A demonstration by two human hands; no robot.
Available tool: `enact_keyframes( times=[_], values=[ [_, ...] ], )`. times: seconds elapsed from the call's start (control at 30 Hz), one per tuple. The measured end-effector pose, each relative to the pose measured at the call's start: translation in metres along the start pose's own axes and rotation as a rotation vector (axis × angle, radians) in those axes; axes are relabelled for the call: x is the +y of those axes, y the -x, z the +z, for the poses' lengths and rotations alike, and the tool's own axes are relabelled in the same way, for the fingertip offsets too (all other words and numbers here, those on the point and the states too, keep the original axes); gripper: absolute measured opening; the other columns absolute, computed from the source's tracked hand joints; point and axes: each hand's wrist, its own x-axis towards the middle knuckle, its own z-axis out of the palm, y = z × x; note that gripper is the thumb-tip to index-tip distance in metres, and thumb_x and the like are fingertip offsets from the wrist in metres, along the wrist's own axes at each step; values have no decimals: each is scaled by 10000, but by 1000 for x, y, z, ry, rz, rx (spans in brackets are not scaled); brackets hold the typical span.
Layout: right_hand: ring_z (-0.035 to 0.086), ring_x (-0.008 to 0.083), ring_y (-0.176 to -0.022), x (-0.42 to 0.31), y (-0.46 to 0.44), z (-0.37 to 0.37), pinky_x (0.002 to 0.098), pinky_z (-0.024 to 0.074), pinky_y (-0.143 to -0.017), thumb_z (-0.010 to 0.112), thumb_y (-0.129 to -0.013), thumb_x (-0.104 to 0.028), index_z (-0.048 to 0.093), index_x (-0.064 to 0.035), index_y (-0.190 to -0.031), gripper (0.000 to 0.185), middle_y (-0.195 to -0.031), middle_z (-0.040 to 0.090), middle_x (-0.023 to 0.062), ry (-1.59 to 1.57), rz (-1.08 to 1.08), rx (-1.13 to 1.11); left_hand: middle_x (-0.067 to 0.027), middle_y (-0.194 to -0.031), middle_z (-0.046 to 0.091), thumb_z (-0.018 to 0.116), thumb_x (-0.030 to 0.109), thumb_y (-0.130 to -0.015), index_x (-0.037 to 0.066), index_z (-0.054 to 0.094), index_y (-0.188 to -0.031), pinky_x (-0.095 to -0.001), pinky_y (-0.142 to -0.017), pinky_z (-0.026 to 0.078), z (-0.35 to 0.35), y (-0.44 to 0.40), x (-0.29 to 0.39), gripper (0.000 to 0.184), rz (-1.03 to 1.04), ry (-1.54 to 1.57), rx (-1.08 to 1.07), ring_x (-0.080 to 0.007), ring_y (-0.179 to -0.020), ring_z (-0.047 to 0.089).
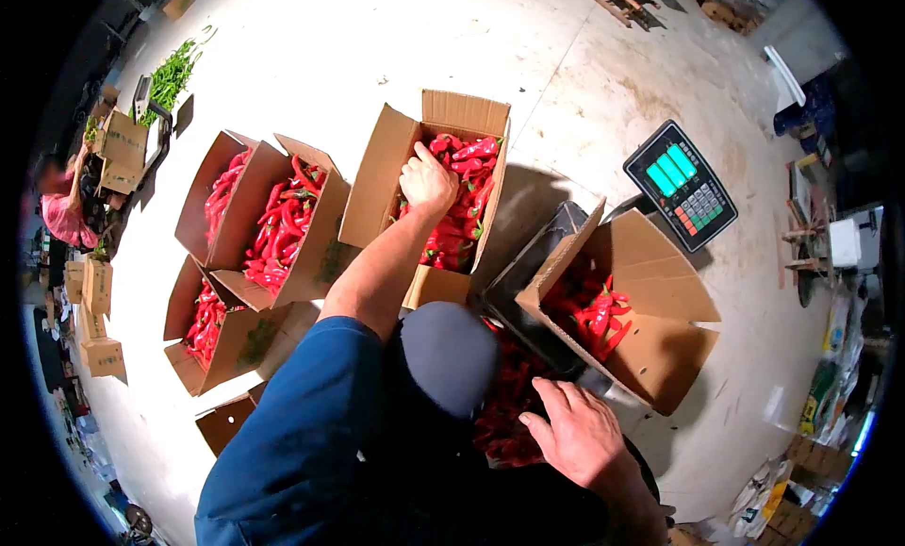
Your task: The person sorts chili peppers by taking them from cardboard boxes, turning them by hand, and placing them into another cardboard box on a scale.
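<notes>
My left hand (429,179) reaches into an open cardboard box (382,173) and rests on the red peppers (455,233) filling it. One finger is stretched out, the others partly hidden; I see no pepper held in it. My right hand (577,431) hovers by my lap with thumb and fingers apart, holding nothing. Beneath and beside it lies a darker, shaded heap of red peppers (509,405). Just beyond that hand, a tilted cardboard box (660,273) with some red peppers (601,318) inside sits on the scale, whose lit display (681,183) stands behind.
At the left are more boxes of red peppers (283,227), with another pepper box (203,329) nearer me. Green peppers (172,79) lie on the floor at the far left. A person in a pink top (66,206) works there beside cardboard boxes (123,150).
</notes>
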Motion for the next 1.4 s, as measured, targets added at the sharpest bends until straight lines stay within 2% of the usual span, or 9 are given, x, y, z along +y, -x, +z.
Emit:
enact_keyframes(
  times=[0.1, 0.4, 0.63, 0.67, 0.8, 0.9, 1.1, 1.3, 1.4],
  values=[
    [621, 323, -969, 3, 3, 0, 419, 504, -876, 641, -919, -305, 533, -32, -1224, 424, -1041, 627, 158, 6, 9, 13, -194, -1066, 617, 682, 239, -782, -45, 343, -1414, -441, -876, 504, 3, 0, 1, 771, -18, -20, 39, -344, -1007, 614],
    [615, 347, -1023, 6, 4, -2, 441, 493, -908, 620, -928, -342, 515, -47, -1284, 474, -1099, 625, 174, -7, 79, -26, -223, -910, 691, 606, 177, -827, 28, 521, -1057, -501, -787, 531, -7, -17, -19, 286, 16, 158, -88, -397, -888, 677],
    [610, 383, -1034, 4, -1, -4, 462, 491, -909, 603, -937, -334, 502, -40, -1284, 466, -1117, 616, 202, -10, 133, -34, -238, -895, 681, 689, 200, -782, 97, 572, -1118, -525, -803, 508, -70, -31, -44, 370, 84, 463, 37, -435, -890, 655],
    [608, 393, -1031, 5, -1, -4, 462, 492, -903, 602, -938, -329, 498, -37, -1283, 464, -1109, 614, 209, -9, 120, -37, -198, -890, 700, 699, 168, -789, 64, 591, -1101, -469, -779, 531, -80, -33, -49, 346, 96, 450, 14, -370, -848, 686],
    [632, 392, -970, 4, -3, -2, 453, 508, -860, 621, -928, -304, 526, -27, -1259, 442, -1054, 635, 207, 30, 89, 36, -80, -870, 680, 667, 65, -825, 2, 599, -990, -314, -684, 534, -125, -40, -61, 189, 25, 1148, -549, -149, -790, 657],
    [655, 377, -897, 13, -10, 2, 442, 528, -793, 653, -907, -260, 576, -11, -1198, 390, -974, 667, 190, -152, 88, 200, -115, -920, 691, 661, 60, -826, -3, 601, -1011, -305, -719, 546, -179, -13, -35, 204, 8, 1621, -773, -155, -803, 665],
    [576, 76, -678, 16, -36, -23, 227, 470, -606, 597, -966, -75, 640, 4, -1091, 154, -814, 635, 27, -897, 255, 500, -161, -962, 705, 647, 51, -802, -26, 595, -1054, -321, -730, 577, -262, 43, 24, 268, 231, 1835, -1181, -189, -736, 683],
    [572, 93, -678, 2, -40, -74, 224, 445, -564, 617, -932, -73, 583, 26, -1192, 280, -834, 642, 60, -1107, -47, 747, -170, -856, 699, 632, 127, -814, -10, 589, -1024, -265, -570, 541, -309, 90, 62, 254, 316, 1660, -1532, -180, -649, 677],
    [580, 141, -730, -12, -33, -97, 251, 457, -599, 598, -941, -47, 439, 8, -1394, 483, -1115, 626, 140, -1266, -286, 705, -172, -852, 693, 638, 131, -812, -17, 587, -1044, -279, -579, 547, -297, 100, 76, 280, 422, 1598, -1645, -198, -642, 676]
  ],
)
